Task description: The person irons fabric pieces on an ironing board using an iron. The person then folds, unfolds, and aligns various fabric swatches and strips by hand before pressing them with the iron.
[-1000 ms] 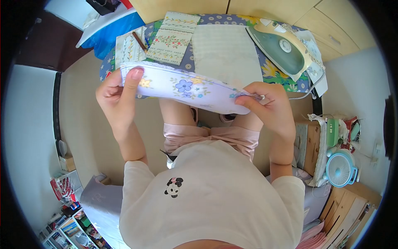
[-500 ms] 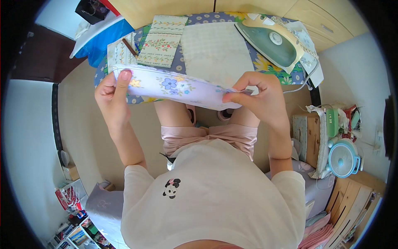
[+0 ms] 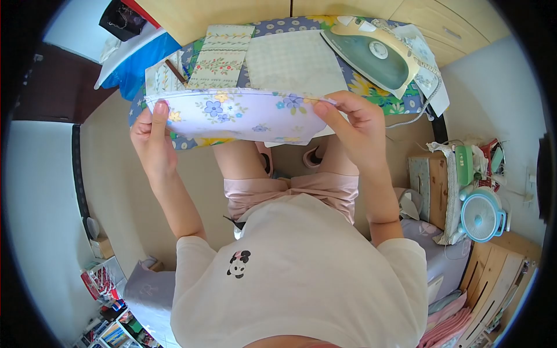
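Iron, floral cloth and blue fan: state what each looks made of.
Iron: likely hard plastic, slightly glossy; pale highlights show on its green top.
Floral cloth: thin printed fabric, perhaps cotton, matte; its lower edge curves softly.
Blue fan: probably molded plastic, judging by its even colour; sheen unclear.

The floral fabric (image 3: 249, 116) hides some fingertips of your left hand (image 3: 154, 139) and right hand (image 3: 361, 124); the top edge crops your view of 1 cabinet (image 3: 223, 13).
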A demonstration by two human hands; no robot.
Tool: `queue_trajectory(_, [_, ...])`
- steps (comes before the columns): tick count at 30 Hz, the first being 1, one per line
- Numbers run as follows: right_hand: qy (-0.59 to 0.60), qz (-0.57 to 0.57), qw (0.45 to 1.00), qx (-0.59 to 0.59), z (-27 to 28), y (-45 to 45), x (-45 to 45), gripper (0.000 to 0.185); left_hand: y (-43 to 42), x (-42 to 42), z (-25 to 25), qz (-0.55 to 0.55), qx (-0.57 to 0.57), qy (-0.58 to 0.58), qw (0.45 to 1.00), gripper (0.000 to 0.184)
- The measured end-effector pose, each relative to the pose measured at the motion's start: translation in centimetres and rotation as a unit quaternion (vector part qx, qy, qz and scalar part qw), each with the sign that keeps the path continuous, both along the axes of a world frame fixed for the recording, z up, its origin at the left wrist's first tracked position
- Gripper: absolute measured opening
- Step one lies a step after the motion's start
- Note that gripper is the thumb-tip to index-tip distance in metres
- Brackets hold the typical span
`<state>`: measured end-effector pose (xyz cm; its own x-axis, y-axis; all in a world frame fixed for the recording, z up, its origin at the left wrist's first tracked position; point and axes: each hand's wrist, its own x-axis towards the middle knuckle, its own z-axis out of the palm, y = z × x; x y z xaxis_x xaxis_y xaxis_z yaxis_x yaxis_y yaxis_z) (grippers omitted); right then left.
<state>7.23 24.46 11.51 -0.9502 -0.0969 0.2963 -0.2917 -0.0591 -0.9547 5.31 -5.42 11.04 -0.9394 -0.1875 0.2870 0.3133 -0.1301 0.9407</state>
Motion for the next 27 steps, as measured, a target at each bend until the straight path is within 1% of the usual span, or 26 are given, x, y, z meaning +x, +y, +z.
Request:
queue_trajectory(1, [-0.007,-0.005,1.000,-0.020,0.1,-0.1,0.0,0.013,0.1,0.0,-0.2,-0.001,0.000,0.000,1.000,0.023])
queue_trajectory(2, [-0.007,-0.005,1.000,-0.020,0.2,-0.3,0.0,0.013,0.1,-0.1,-0.3,0.003,0.009,-0.003,1.000,0.024])
queue_trajectory(4, [0.019,-0.041,0.999,-0.002,0.2,-0.5,0.0,0.013,0.1,-0.1,-0.8,0.007,0.018,-0.006,1.000,0.024])
queue_trajectory(6, [0.020,-0.052,0.998,0.003,0.1,-0.6,-0.1,0.013,0.3,-0.1,-1.5,0.068,-0.025,0.000,0.997,0.027])
queue_trajectory(7, [0.021,-0.063,0.998,0.008,0.0,-0.7,-0.1,0.013,0.5,-0.1,-1.7,0.069,-0.025,0.001,0.997,0.027])
queue_trajectory(9, [0.020,-0.072,0.997,0.005,0.1,-0.9,0.0,0.014,1.4,-0.1,-2.0,0.134,-0.057,0.039,0.989,0.028])
queue_trajectory(10, [0.018,-0.082,0.996,0.004,0.1,-1.1,0.1,0.015,1.7,-0.2,-2.2,0.135,-0.057,0.039,0.988,0.028])
queue_trajectory(12, [0.033,-0.100,0.994,0.003,-0.1,-1.5,0.1,0.017,2.4,-0.3,-2.3,0.181,-0.065,0.090,0.977,0.026])
queue_trajectory(14, [0.048,-0.120,0.992,0.003,-0.5,-1.6,0.1,0.019,2.8,-0.2,-2.5,0.196,-0.071,0.097,0.973,0.025])
queue_trajectory(16, [0.024,-0.152,0.988,0.028,-1.0,-1.5,0.0,0.023,2.8,-0.3,-2.7,0.210,-0.076,0.104,0.969,0.024])
queue_trajectory(17, [0.025,-0.152,0.988,0.028,-1.0,-1.4,-0.2,0.023,2.8,-0.6,-2.8,0.210,-0.102,0.113,0.966,0.024])
queue_trajectory(18, [0.007,-0.154,0.986,0.064,-1.1,-1.1,-0.6,0.022,2.7,-0.9,-2.9,0.209,-0.127,0.122,0.962,0.023])
queue_trajectory(19, [-0.009,-0.156,0.983,0.099,-1.2,-0.8,-1.2,0.022,2.8,-1.5,-2.7,0.211,-0.126,0.122,0.961,0.023])
queue_trajectory(20, [-0.008,-0.154,0.983,0.099,-1.4,-0.2,-2.5,0.022,2.9,-2.5,-2.4,0.198,-0.165,0.077,0.963,0.023])
queue_trajectory(21, [-0.006,-0.147,0.979,0.138,-1.8,0.6,-4.3,0.021,2.9,-3.5,-2.1,0.184,-0.202,0.030,0.961,0.022])
queue_trajectory(22, [-0.004,-0.139,0.974,0.176,-2.0,1.4,-5.9,0.020,2.9,-4.8,-2.0,0.187,-0.202,0.029,0.961,0.022])
queue_trajectory(23, [-0.003,-0.136,0.975,0.176,-2.1,1.9,-7.3,0.020,2.8,-6.3,-1.9,0.121,-0.198,0.017,0.973,0.022])
queue_trajectory(24, [0.008,-0.123,0.984,0.130,-2.0,2.3,-8.8,0.018,2.7,-7.1,-1.6,0.056,-0.193,0.008,0.980,0.021])
queue_trajectory(25, [0.021,-0.111,0.990,0.082,-1.6,2.6,-9.5,0.016,2.4,-7.2,-1.1,0.059,-0.193,0.012,0.979,0.021])
queue_trajectory(26, [0.027,-0.110,0.990,0.082,-1.2,3.0,-9.7,0.016,2.2,-7.2,-0.7,0.035,-0.239,0.053,0.969,0.020])
queue_trajectory(27, [0.044,-0.078,0.995,0.052,-0.9,3.4,-9.7,0.015,2.1,-7.3,-0.4,0.009,-0.283,0.093,0.955,0.019])
